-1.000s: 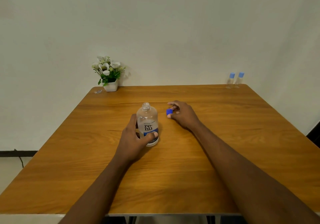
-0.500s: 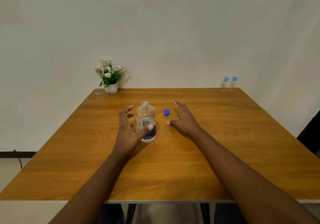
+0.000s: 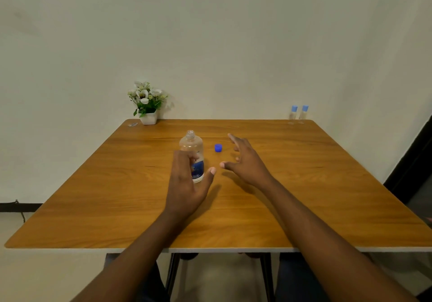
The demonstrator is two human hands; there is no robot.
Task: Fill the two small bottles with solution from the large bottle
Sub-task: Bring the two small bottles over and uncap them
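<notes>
1. The large bottle [image 3: 191,148] stands upright and uncapped near the middle of the table [image 3: 304,196]. Its blue cap [image 3: 218,147] lies just beside it on the right.
2. We judge the bottle to be clear, thin plastic that gives a little. If we squeeze it hard with the neck open, it could spurt. The labelled lower body looks like the surest place to hold it.
3. Our left hand [image 3: 187,182] hangs in front of the bottle with the fingers loosely curled and the thumb standing free, gripping nothing we can see. Our right hand [image 3: 247,161] hovers over the table with the fingers spread, apart from the cap.
4. The first small bottle [image 3: 293,114] and second small bottle [image 3: 304,114] stand capped, side by side, at the far right corner. They are well apart from both hands, and they look slim and easy to tip.
5. The left fingers are blurred and cover the label, so we cannot tell whether they touch the bottle. We cannot read the liquid level in any of the bottles.
</notes>
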